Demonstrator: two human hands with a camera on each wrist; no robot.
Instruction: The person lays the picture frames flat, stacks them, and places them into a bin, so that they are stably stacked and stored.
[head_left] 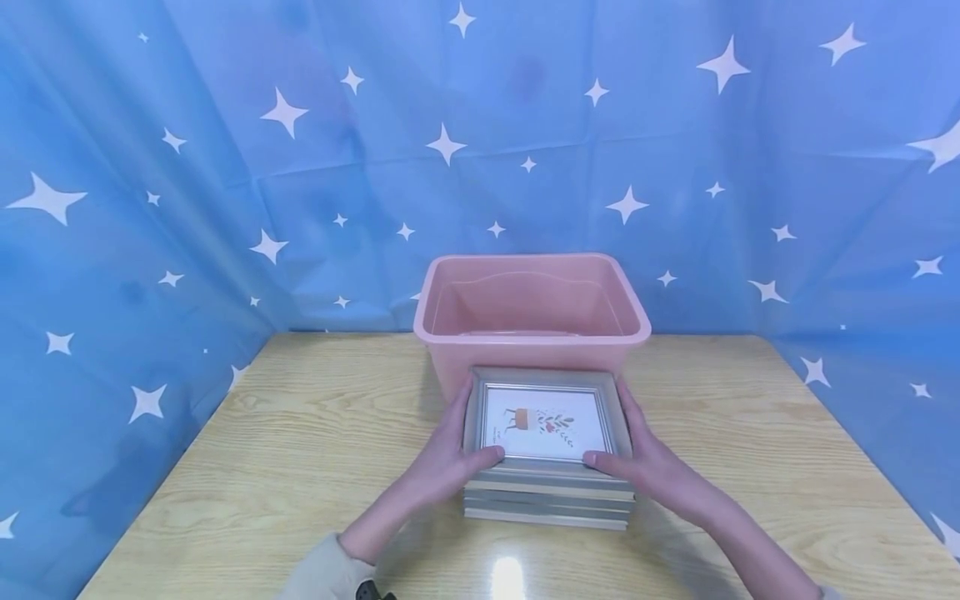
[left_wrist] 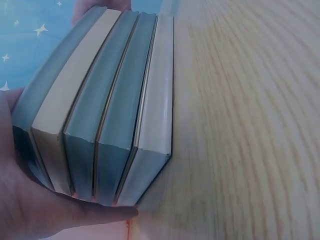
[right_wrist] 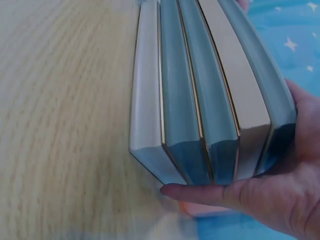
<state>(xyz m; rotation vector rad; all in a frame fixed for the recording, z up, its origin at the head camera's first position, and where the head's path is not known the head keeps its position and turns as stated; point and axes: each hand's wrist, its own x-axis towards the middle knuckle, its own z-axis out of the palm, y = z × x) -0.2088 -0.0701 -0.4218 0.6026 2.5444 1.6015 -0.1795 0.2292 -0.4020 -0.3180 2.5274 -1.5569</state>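
Note:
A stack of several picture frames (head_left: 547,507), grey-blue and off-white at the edges, lies flat on the table. The silver-grey top frame (head_left: 551,421) shows a white print of a plant in an orange pot, turned sideways. My left hand (head_left: 442,462) holds the stack's left side, thumb on the top frame's near border. On the opposite side my right hand (head_left: 648,467) grips likewise. In the left wrist view, fingers (left_wrist: 95,214) run down the side of the layered frames (left_wrist: 100,105). The right wrist view shows the matching finger (right_wrist: 210,195) beside the frames (right_wrist: 200,100).
Directly behind the stack stands a pink plastic bin (head_left: 534,340), its inside visible down to the far wall. Light wood tabletop (head_left: 300,433) extends to both sides. A blue curtain with white stars (head_left: 525,108) hangs behind the table and at its sides.

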